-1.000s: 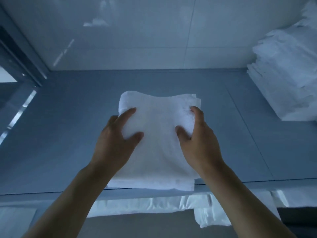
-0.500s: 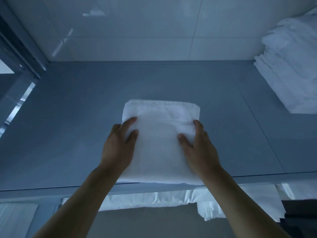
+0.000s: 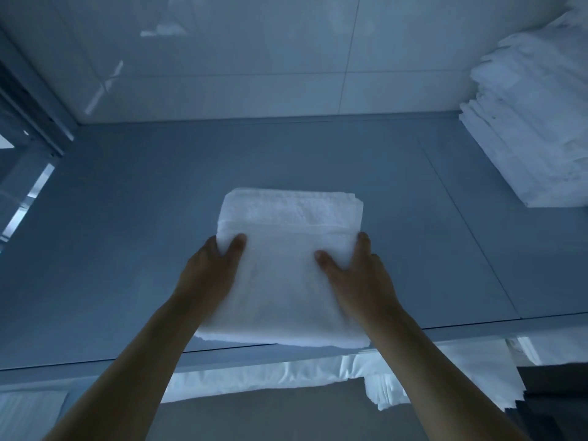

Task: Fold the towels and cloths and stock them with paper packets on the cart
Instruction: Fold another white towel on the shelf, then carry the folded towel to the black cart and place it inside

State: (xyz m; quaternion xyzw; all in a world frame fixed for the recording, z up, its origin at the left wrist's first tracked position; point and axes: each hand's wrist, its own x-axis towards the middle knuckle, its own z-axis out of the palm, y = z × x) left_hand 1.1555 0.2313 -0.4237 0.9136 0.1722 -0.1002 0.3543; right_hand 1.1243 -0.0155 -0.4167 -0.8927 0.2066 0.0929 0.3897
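1. White folded towel (image 3: 289, 265): it lies flat on the grey shelf top (image 3: 127, 249), at the centre of your view, its near edge reaching the shelf's front lip at 6 o'clock.
2. Your left hand (image 3: 206, 275) grips the towel's left side; the thumb presses on top, the fingers curl round the edge.
3. Your right hand (image 3: 359, 278) grips the right side the same way, thumb on top, fingers wrapped at the edge.
4. At 2 o'clock, a tall stack of white linen (image 3: 534, 128) rests on the same surface, well apart from the towel.
5. At 5 o'clock, below the lip, more white cloth (image 3: 375, 374) lies rumpled on a lower level.
6. At 12 o'clock, a glossy tiled wall (image 3: 254, 58).
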